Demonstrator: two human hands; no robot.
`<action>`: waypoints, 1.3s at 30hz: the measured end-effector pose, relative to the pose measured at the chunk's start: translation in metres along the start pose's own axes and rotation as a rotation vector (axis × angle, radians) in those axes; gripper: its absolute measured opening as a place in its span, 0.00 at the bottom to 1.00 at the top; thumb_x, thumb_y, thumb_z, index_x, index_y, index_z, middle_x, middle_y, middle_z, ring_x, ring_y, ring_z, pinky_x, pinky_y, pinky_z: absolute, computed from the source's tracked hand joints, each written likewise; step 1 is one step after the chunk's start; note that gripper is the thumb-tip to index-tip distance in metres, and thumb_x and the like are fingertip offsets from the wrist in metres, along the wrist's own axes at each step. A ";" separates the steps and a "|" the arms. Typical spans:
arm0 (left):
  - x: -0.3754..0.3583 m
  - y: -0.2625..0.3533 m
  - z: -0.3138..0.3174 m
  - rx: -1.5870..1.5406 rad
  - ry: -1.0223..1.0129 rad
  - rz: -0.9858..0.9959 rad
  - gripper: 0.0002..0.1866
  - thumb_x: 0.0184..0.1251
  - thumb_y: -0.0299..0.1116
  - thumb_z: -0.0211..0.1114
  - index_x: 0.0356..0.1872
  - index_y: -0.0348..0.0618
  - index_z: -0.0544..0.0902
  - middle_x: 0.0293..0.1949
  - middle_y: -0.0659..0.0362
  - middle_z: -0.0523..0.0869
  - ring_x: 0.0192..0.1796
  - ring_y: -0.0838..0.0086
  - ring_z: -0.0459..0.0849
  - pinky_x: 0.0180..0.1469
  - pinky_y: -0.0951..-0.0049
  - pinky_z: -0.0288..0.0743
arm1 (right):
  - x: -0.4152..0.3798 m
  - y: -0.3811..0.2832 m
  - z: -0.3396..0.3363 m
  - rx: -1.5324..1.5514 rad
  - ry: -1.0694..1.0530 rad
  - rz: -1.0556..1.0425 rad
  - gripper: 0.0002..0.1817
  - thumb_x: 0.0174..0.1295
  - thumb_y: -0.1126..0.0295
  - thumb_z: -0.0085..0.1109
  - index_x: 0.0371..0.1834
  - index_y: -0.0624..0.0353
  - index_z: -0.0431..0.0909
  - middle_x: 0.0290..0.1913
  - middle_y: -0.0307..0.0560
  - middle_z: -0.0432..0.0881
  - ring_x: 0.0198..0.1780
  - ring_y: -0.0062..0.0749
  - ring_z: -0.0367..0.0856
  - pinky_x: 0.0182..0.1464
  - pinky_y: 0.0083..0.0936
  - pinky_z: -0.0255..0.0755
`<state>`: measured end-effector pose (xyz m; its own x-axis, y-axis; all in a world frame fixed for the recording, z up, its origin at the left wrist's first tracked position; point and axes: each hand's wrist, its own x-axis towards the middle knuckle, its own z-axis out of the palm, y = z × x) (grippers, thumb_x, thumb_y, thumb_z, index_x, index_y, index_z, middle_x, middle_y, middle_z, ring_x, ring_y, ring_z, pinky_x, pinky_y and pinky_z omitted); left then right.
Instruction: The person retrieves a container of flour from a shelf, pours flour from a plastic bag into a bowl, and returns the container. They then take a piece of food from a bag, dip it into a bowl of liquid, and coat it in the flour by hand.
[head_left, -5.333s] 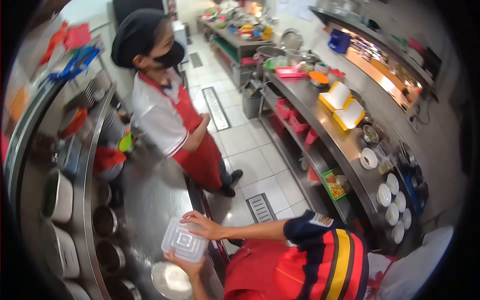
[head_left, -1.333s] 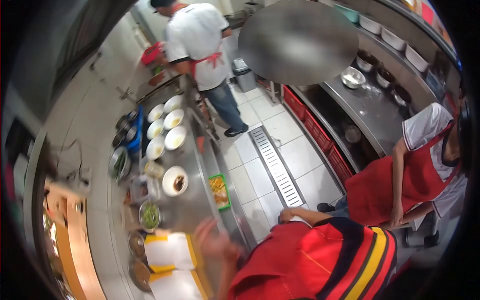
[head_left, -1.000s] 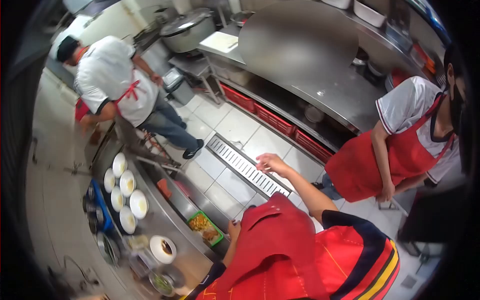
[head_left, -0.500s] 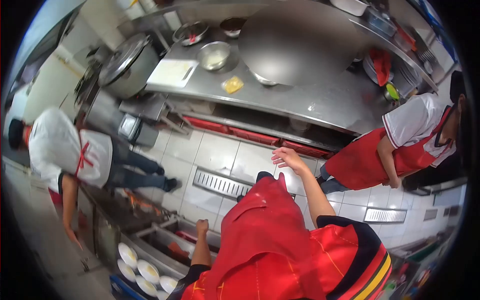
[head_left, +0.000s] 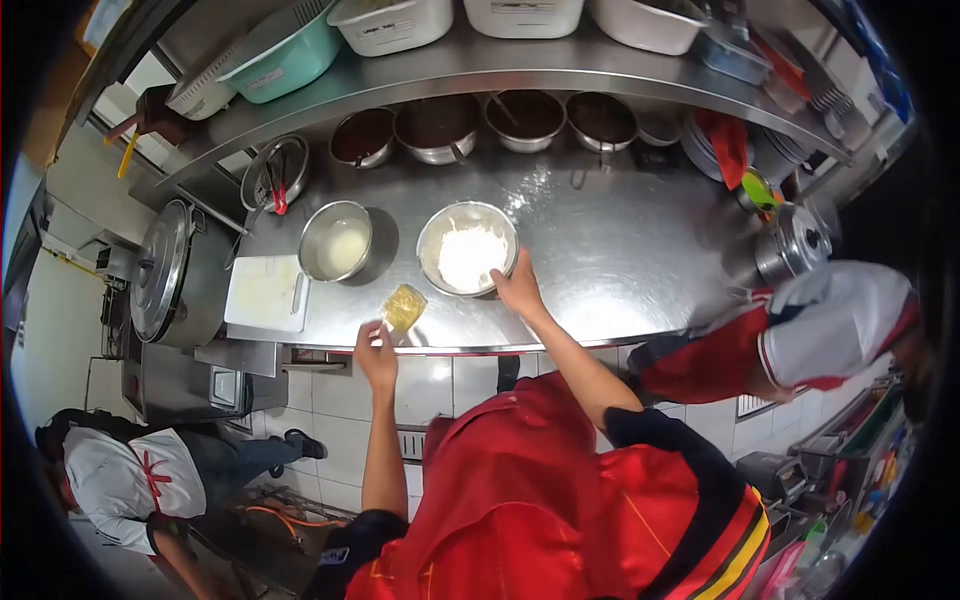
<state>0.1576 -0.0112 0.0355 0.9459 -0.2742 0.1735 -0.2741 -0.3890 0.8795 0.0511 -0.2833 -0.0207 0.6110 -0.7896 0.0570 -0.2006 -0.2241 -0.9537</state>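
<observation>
Both our hands have come up to the steel surface (head_left: 600,255) from over the floor, where we held them half a second ago. Our right hand (head_left: 519,287) is now clamped on the near-right rim of the steel mixing bowl (head_left: 430,250), thumb lapping over it, fingers along the outside wall. The bowl, with white powder (head_left: 472,258) in it, lies ahead and to the left of that hand; being round, it offers no long axis.

Our left hand (head_left: 376,353) is at the near edge, fingers bunched, tips by the lower-left corner of the clear plastic packet of yellow food (head_left: 405,308). We cannot tell whether they pinch it or stop just short. The packet lies ahead and slightly right of that hand, roughly square and tilted, clearly nearer to it than to our right hand.
</observation>
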 end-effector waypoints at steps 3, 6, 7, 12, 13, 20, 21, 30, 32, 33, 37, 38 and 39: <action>0.050 0.013 0.040 -0.085 -0.071 0.029 0.11 0.69 0.32 0.60 0.47 0.37 0.79 0.38 0.58 0.83 0.35 0.76 0.82 0.32 0.77 0.74 | -0.022 -0.034 -0.022 0.168 -0.341 0.168 0.36 0.64 0.59 0.61 0.71 0.59 0.54 0.54 0.57 0.76 0.42 0.32 0.84 0.41 0.28 0.79; 0.075 0.034 0.058 -0.217 -0.212 -0.293 0.14 0.69 0.33 0.60 0.52 0.39 0.76 0.40 0.57 0.82 0.36 0.76 0.82 0.33 0.76 0.76 | -0.007 -0.023 -0.055 0.327 -0.571 0.325 0.36 0.68 0.57 0.56 0.73 0.56 0.50 0.60 0.56 0.71 0.46 0.34 0.83 0.42 0.28 0.79; 0.082 0.029 0.064 -0.190 -0.243 -0.269 0.15 0.70 0.34 0.59 0.53 0.39 0.76 0.40 0.57 0.82 0.37 0.76 0.82 0.33 0.76 0.76 | 0.003 -0.015 -0.059 0.360 -0.601 0.338 0.36 0.70 0.56 0.54 0.74 0.55 0.48 0.62 0.56 0.69 0.48 0.36 0.82 0.43 0.28 0.79; 0.104 -0.022 0.080 -0.121 -0.414 -0.136 0.17 0.70 0.41 0.56 0.52 0.41 0.77 0.41 0.53 0.82 0.40 0.64 0.82 0.41 0.65 0.76 | 0.054 -0.060 -0.048 0.281 -0.481 0.354 0.38 0.67 0.55 0.57 0.76 0.49 0.50 0.65 0.56 0.64 0.47 0.37 0.81 0.40 0.30 0.82; 0.104 -0.023 0.066 -0.104 -0.515 -0.138 0.17 0.69 0.43 0.56 0.50 0.42 0.78 0.43 0.49 0.82 0.41 0.55 0.81 0.46 0.58 0.74 | 0.062 -0.062 -0.044 0.264 -0.562 0.316 0.37 0.66 0.58 0.58 0.75 0.50 0.51 0.64 0.57 0.66 0.48 0.37 0.81 0.36 0.27 0.82; 0.062 0.006 0.029 0.529 -0.428 0.018 0.19 0.53 0.32 0.70 0.46 0.42 0.78 0.46 0.49 0.80 0.49 0.50 0.78 0.51 0.55 0.73 | 0.060 -0.053 -0.047 0.164 -0.495 0.277 0.30 0.66 0.76 0.51 0.72 0.58 0.56 0.52 0.54 0.78 0.40 0.31 0.83 0.33 0.23 0.82; 0.062 -0.004 0.031 0.446 -0.435 -0.036 0.18 0.53 0.33 0.70 0.45 0.40 0.78 0.43 0.49 0.82 0.47 0.49 0.79 0.49 0.55 0.73 | 0.060 -0.054 -0.048 0.154 -0.520 0.297 0.30 0.66 0.76 0.52 0.72 0.58 0.57 0.52 0.54 0.78 0.39 0.31 0.83 0.32 0.23 0.81; 0.052 0.014 0.007 -0.480 -0.056 -0.475 0.13 0.63 0.30 0.68 0.47 0.38 0.80 0.40 0.61 0.85 0.41 0.77 0.82 0.45 0.75 0.76 | 0.062 -0.073 -0.073 0.035 -0.771 0.336 0.30 0.63 0.79 0.52 0.70 0.58 0.59 0.49 0.58 0.78 0.35 0.33 0.84 0.32 0.24 0.83; 0.062 0.021 -0.009 -0.581 0.026 -0.503 0.14 0.62 0.31 0.69 0.47 0.40 0.81 0.40 0.61 0.85 0.42 0.79 0.82 0.46 0.75 0.75 | 0.054 -0.074 -0.063 0.089 -0.689 0.381 0.29 0.63 0.80 0.51 0.69 0.59 0.60 0.47 0.58 0.79 0.35 0.33 0.84 0.31 0.24 0.84; 0.073 0.016 -0.017 -0.615 0.050 -0.492 0.15 0.63 0.30 0.67 0.50 0.39 0.80 0.41 0.60 0.85 0.42 0.77 0.82 0.47 0.74 0.76 | 0.050 -0.075 -0.056 0.114 -0.648 0.402 0.28 0.63 0.80 0.51 0.68 0.60 0.60 0.47 0.58 0.79 0.35 0.33 0.84 0.30 0.24 0.84; 0.132 -0.017 -0.048 -0.756 0.012 -0.603 0.17 0.69 0.26 0.58 0.58 0.39 0.75 0.48 0.57 0.83 0.46 0.70 0.84 0.48 0.69 0.79 | 0.049 -0.068 -0.024 0.176 -0.560 0.396 0.27 0.63 0.80 0.49 0.66 0.63 0.59 0.47 0.56 0.78 0.36 0.33 0.84 0.30 0.24 0.85; 0.141 -0.017 -0.054 -0.724 -0.049 -0.598 0.17 0.66 0.25 0.61 0.56 0.35 0.76 0.46 0.54 0.84 0.45 0.70 0.85 0.44 0.71 0.81 | 0.050 -0.074 -0.016 0.200 -0.541 0.416 0.26 0.65 0.80 0.49 0.67 0.63 0.58 0.50 0.57 0.76 0.38 0.35 0.83 0.34 0.26 0.85; 0.146 -0.021 -0.057 -0.715 -0.081 -0.616 0.17 0.66 0.24 0.61 0.56 0.34 0.76 0.46 0.53 0.84 0.45 0.69 0.85 0.44 0.70 0.81 | 0.050 -0.075 -0.007 0.251 -0.519 0.414 0.26 0.65 0.80 0.48 0.67 0.63 0.57 0.53 0.59 0.74 0.39 0.36 0.84 0.35 0.26 0.85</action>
<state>0.3110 0.0071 0.0673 0.8664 -0.2709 -0.4195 0.4663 0.1381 0.8738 0.0918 -0.3098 0.0557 0.8214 -0.3931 -0.4132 -0.3507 0.2232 -0.9095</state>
